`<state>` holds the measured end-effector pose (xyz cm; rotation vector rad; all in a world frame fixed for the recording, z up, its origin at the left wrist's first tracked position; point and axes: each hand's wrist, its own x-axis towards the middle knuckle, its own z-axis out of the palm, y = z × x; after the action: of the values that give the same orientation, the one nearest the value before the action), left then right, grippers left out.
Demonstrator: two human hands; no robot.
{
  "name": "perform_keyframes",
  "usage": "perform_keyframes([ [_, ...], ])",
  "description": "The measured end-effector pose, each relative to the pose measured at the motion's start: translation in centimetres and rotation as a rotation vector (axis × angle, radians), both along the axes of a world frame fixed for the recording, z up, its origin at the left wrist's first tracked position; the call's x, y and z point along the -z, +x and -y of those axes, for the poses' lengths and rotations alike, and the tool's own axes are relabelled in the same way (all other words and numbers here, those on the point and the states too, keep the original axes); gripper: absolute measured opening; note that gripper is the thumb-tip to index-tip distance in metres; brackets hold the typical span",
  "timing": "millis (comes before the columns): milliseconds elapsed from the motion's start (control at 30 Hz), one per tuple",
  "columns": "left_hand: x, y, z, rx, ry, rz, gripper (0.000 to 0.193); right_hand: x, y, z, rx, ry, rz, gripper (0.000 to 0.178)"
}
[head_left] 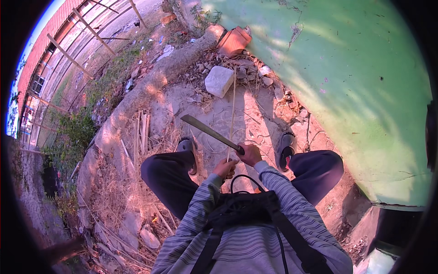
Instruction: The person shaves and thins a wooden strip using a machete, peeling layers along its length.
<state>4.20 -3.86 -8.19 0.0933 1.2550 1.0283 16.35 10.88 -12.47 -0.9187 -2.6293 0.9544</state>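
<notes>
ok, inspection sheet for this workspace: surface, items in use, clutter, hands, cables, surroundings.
Surface: uneven dirt ground, partly shaded.
Items in use: long-bladed knife, crossing a thin pale strip in view; contact unclear.
Clutter: white block, broken rubble, loose strips.
Hands: right hand closed on the long-bladed knife; left hand closed on the thin pale strip.
Cables: black cable looping just below the hands in the picture.
Surroundings: green wall at right, plants at left.
</notes>
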Motion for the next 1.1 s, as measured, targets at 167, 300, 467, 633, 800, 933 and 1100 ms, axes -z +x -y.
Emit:
perform_keyframes([
  [167,-1.0,0.7,0.3,-0.060,-0.079,-0.062,0.026,-0.5,-0.6,0.4,0.078,0.004,0.025,0.025],
  [300,-0.1,0.5,0.8,-0.004,-0.072,-0.010,0.024,-1.0,-0.4,0.4,0.064,0.036,0.050,0.023],
  [467,0.9,0.8,0.7,-0.042,-0.082,0.068,0.017,-0.9,-0.2,0.2,0.049,0.039,0.056,0.023],
  [633,1.1,0.8,1.1,-0.099,-0.093,0.023,0.019,-1.1,-0.3,0.9,-0.062,0.026,0.048,0.021],
  [800,-3.6,3.7,1.4,-0.057,-0.155,0.098,0.019,0.4,0.3,-2.6,0.251,-0.045,0.064,0.023],
  [933,1.3,0.8,2.6,-0.044,0.010,0.177,0.013,0.6,0.5,-1.0,0.110,-0.050,0.007,0.025],
  [1100,3.0,1.3,2.8,-0.045,-0.120,-0.046,0.011,-1.0,0.5,0.6,-0.160,-0.002,0.142,0.024],
])
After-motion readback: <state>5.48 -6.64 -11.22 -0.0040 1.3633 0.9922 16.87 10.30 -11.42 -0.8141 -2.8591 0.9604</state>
